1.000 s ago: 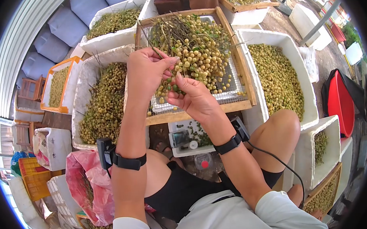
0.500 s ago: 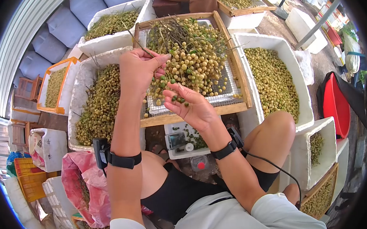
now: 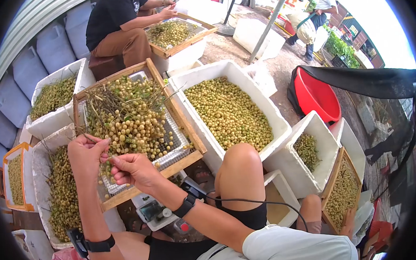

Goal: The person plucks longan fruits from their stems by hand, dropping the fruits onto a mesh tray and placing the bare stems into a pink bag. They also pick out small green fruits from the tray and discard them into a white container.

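My left hand (image 3: 88, 155) is closed in a pinch over the lower left of a wood-framed mesh screen, with a thin fruit stalk (image 3: 108, 157) at its fingertips. Right beside it, my right hand (image 3: 137, 171) is also closed, its thumb and forefinger pinched at the same spot; what they hold is too small to make out. Behind both hands, a heap of small round yellow-green fruits (image 3: 134, 117) with twigs and stalks lies on the screen (image 3: 181, 115). Some loose fruits rest near the screen's front edge.
White foam boxes stand around me: one of loose fruits (image 3: 228, 112) to the right, one of stemmed fruits (image 3: 66, 198) to the left. A seated person (image 3: 118, 26) works at another screen (image 3: 172, 33). A red basin (image 3: 317, 98) and a metal pole (image 3: 270, 25) are farther right.
My view has swung right and up, bringing the seated person and another person into sight. My right hand, open with small green fruits before, has come up to my left fingertips and closed.
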`<state>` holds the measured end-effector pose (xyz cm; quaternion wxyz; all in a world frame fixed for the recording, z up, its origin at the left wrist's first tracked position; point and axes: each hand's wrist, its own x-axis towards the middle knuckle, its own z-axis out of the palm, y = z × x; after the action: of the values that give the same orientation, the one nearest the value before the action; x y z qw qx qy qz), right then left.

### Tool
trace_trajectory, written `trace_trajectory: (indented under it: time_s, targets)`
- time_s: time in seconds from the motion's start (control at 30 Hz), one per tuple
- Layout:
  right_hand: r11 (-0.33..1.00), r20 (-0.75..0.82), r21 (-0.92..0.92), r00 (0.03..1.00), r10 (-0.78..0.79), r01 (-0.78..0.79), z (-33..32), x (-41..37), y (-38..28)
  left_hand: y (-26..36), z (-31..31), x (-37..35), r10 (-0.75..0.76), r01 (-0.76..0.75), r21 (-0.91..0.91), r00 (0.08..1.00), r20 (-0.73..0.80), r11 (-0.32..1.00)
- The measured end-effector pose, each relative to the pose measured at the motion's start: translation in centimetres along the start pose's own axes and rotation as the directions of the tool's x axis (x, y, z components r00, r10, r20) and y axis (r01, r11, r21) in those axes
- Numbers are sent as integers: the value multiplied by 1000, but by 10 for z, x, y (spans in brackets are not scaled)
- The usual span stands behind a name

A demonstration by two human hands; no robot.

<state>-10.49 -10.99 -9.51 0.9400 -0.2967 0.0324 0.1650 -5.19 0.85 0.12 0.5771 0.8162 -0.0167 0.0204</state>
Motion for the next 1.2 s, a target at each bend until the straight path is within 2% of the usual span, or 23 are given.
trace_trajectory:
  time_s: [0.2,0.3,0.4,0.5,0.57,0.63,0.67,0.73,0.77,0.87,0.97,1.07,1.1,1.2]
  targets:
    - [971,97,237,995,8,-30,-6,-3,5,-5,4,5,-33,32,-107,999,-3,994]
    - [961,-6,277,1000,24,-22,4,-13,4,-2,3,5,-50,47,-116,998,-23,992]
    - [960,21,255,993,116,-118,4,-16,-4,1,3,4,-42,41,-71,999,-7,997]
    - [986,104,142,992,76,-91,5,-4,-4,-8,11,-1,-11,11,5,1000,26,1000]
    - [998,0,-11,998,55,-55,3,10,1,-5,17,-2,-24,22,96,999,23,995]
    - [994,-100,-109,995,-16,5,10,13,-3,-2,13,-2,-15,15,-32,1000,24,999]
    - [992,-86,-122,996,-25,14,7,15,-3,-3,11,-1,-12,14,-93,1000,25,996]
    - [990,-64,-141,998,-28,18,1,18,0,-2,8,1,-5,8,-95,1000,31,995]
    - [992,-89,-126,995,-37,25,-1,20,5,-1,7,0,-17,22,-97,999,48,995]
    - [991,-35,-132,999,30,-34,6,13,-1,8,5,-3,-68,74,-84,995,79,994]
    - [981,-5,-131,989,145,-145,7,10,-2,7,4,-2,-87,99,-114,991,106,989]
    - [995,52,-79,996,72,-68,0,12,1,-1,0,0,-97,114,-174,990,105,978]
    - [997,20,-55,998,57,-55,1,11,1,-3,-2,2,-102,119,-191,990,94,974]
    - [992,16,123,1000,0,-2,-8,12,8,-5,-2,7,-126,149,-238,986,110,960]
